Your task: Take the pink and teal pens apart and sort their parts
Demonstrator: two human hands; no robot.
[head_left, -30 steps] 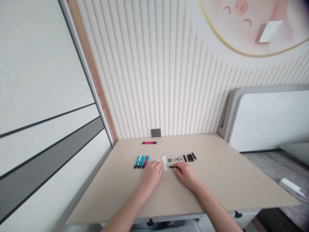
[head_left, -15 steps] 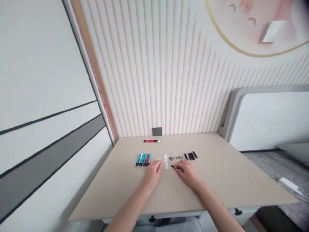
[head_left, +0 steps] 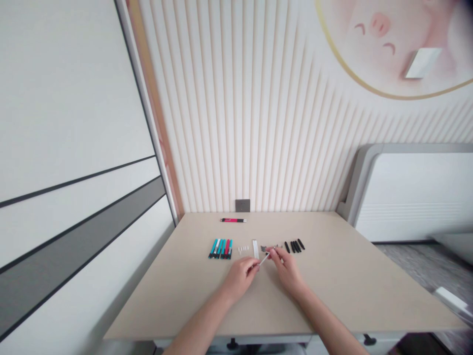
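Table: a beige table (head_left: 318, 291) bore everything.
Far side: a pink-and-black pen (head_left: 233, 220) lay alone.
Row: teal and red pens (head_left: 220, 249), white bits (head_left: 243, 249), a white strip (head_left: 255, 248), grey bits (head_left: 271, 248) and black tubes (head_left: 294, 246) lay unjoined.
Hands: the left hand (head_left: 239, 278) and right hand (head_left: 288, 271) pinched a thin white stick (head_left: 263, 259) from either end, just nearer than the row.

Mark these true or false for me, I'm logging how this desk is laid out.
1. A thin white stick spans the gap between the left hand and the right hand. True.
2. The pink-and-black pen lies farther from the hands than the other items on the desk. True.
3. The teal and red markers lie right of the black pieces. False: they lie left of them.
4. The white strip stands upright. False: it lies flat.
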